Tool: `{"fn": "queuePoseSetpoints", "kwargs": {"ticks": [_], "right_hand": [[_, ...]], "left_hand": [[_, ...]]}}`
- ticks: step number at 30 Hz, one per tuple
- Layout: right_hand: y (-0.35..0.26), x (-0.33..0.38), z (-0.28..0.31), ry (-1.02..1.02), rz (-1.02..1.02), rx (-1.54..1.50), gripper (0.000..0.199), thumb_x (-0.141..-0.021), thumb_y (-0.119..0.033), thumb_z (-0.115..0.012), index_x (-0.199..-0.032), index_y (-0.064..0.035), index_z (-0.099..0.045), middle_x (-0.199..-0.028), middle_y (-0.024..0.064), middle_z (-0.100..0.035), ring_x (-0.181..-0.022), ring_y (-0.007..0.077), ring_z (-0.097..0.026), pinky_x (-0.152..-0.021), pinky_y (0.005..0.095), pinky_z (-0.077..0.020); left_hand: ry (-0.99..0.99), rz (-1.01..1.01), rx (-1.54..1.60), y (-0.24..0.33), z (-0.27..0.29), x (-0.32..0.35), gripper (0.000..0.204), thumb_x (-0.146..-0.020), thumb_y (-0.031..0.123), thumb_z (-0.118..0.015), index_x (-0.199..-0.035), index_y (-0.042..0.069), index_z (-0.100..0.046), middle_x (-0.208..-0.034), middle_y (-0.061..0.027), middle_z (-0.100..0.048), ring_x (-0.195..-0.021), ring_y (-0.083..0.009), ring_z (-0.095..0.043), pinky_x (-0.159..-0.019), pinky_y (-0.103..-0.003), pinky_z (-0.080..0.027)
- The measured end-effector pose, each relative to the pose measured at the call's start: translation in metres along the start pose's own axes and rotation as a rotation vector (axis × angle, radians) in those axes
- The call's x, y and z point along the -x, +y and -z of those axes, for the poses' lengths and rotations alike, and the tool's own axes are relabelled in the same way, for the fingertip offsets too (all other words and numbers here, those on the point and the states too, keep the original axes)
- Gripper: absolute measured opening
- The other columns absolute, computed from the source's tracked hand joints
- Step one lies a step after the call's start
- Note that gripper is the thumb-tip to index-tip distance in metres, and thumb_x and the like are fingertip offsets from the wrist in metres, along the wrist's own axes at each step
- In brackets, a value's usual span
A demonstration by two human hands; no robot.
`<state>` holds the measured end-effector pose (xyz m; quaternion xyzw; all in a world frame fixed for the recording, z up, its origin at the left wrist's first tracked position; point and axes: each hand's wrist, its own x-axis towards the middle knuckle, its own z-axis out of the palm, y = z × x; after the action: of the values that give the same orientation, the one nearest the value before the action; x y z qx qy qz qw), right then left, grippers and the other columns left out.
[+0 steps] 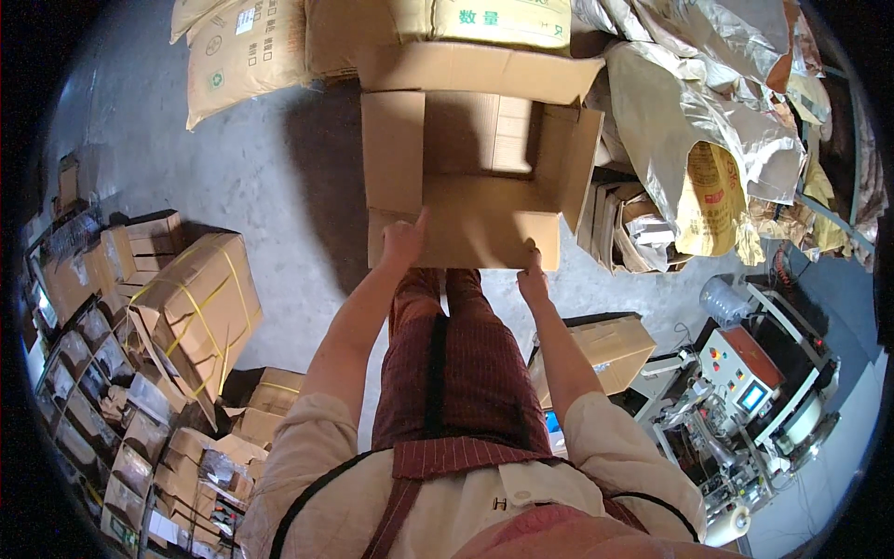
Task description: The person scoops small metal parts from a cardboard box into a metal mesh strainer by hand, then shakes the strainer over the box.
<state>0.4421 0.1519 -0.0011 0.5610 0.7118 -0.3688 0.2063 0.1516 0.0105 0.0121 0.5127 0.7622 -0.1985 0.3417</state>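
Gripping the near flap [475,244] of an open cardboard box [393,149] with left hand [402,244] toward its left end and right hand [534,279] toward its right, holding the box just beyond both.

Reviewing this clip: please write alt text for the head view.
A person's left hand and right hand hold the near flap of an open cardboard box. Beyond it lie large sacks; a carton with yellow straps sits at left, a machine at right.
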Motion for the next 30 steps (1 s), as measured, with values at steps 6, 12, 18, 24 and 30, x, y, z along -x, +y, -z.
{"fn": "queuePoseSetpoints", "kwargs": {"ticks": [6, 12, 18, 24, 30], "right_hand": [[-0.060, -0.008, 0.006, 0.077, 0.022, 0.064, 0.067, -0.076, -0.015, -0.045, -0.136, -0.0215, -0.016, -0.077, 0.0256, -0.059, -0.073, 0.0431, -0.057, -0.066, 0.0500, -0.0448], [-0.062, 0.001, 0.017, 0.121, -0.102, 0.069, 0.067, -0.076, -0.015, -0.047, -0.136, -0.0235, -0.019, -0.081, 0.0243, -0.060, -0.075, 0.0408, -0.058, -0.068, 0.0496, -0.0456], [-0.084, 0.006, 0.017, 0.259, -0.133, -0.081, 0.064, -0.074, -0.007, -0.045, -0.134, -0.0193, -0.026, -0.087, 0.0217, -0.062, -0.077, 0.0391, -0.060, -0.070, 0.0475, -0.0472], [-0.098, -0.002, 0.036, 0.305, 0.019, -0.557, 0.058, -0.076, 0.001, -0.040, -0.133, -0.0069, -0.031, -0.092, 0.0138, -0.065, -0.068, 0.0199, -0.065, -0.066, 0.0309, -0.0520], [-0.131, 0.013, 0.063, 0.309, 0.053, -0.585, 0.054, -0.081, -0.001, -0.041, -0.133, -0.0096, -0.030, -0.090, 0.0118, -0.065, -0.073, 0.0189, -0.065, -0.072, 0.0284, -0.0502]], "left_hand": [[0.417, -0.012, 0.068, -0.063, -0.033, -0.022, 0.051, -0.081, 0.020, -0.049, -0.129, 0.011, -0.033, -0.078, -0.0146, -0.061, -0.069, -0.0302, -0.062, -0.049, -0.043, -0.048], [0.354, -0.015, 0.302, -0.092, 0.037, 0.013, 0.032, -0.085, 0.023, -0.044, -0.111, 0.007, -0.037, -0.079, -0.0160, -0.061, -0.073, -0.0369, -0.060, -0.061, -0.046, -0.048], [0.321, 0.272, 0.622, -0.143, 0.043, 0.053, 0.023, -0.088, 0.024, -0.040, -0.106, 0.010, -0.036, -0.088, -0.0178, -0.062, -0.080, -0.0388, -0.059, -0.067, -0.049, -0.046], [0.247, 0.264, 0.663, -0.168, 0.031, 0.048, 0.031, -0.089, 0.025, -0.040, -0.117, 0.015, -0.032, -0.091, -0.0203, -0.061, -0.083, -0.0409, -0.058, -0.070, -0.050, -0.045], [0.042, 0.160, 0.487, -0.175, 0.042, 0.036, 0.045, -0.089, 0.033, -0.040, -0.130, 0.019, -0.028, -0.092, -0.0230, -0.060, -0.083, -0.0424, -0.057, -0.071, -0.050, -0.045]]}}
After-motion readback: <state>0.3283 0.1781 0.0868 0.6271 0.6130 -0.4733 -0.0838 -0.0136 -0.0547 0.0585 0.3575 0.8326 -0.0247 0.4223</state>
